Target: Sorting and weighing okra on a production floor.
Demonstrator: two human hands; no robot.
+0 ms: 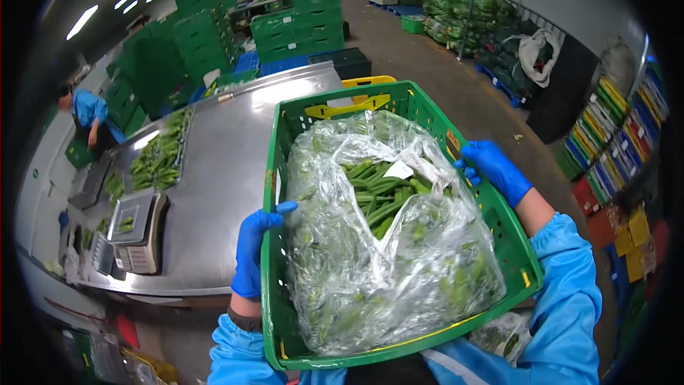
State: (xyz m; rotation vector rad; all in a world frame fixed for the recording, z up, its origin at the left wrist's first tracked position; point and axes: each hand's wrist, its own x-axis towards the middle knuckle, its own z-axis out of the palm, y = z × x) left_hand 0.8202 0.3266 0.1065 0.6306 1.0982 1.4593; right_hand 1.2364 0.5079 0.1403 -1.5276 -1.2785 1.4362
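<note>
A green plastic crate (270,299) with a yellow handle is held in front of me, tilted over the table's right end. My left hand (259,248), in a blue glove, grips the crate's left side, its thumb over the rim. On the right side, my right hand (491,168), gloved in blue too, has its fingers hooked over the edge. Inside the crate lies a large clear plastic bag (336,278); through its torn or parted opening green okra pods (382,192) show, with a small white paper slip (398,170) on them.
The stainless steel table (224,171) bears a digital scale (141,232) and a heap of green vegetables (160,160). Beyond stand stacked green crates (315,5). A person in blue (91,109) works at left. Filled sacks (465,16) and coloured crates (614,144) stand along the right.
</note>
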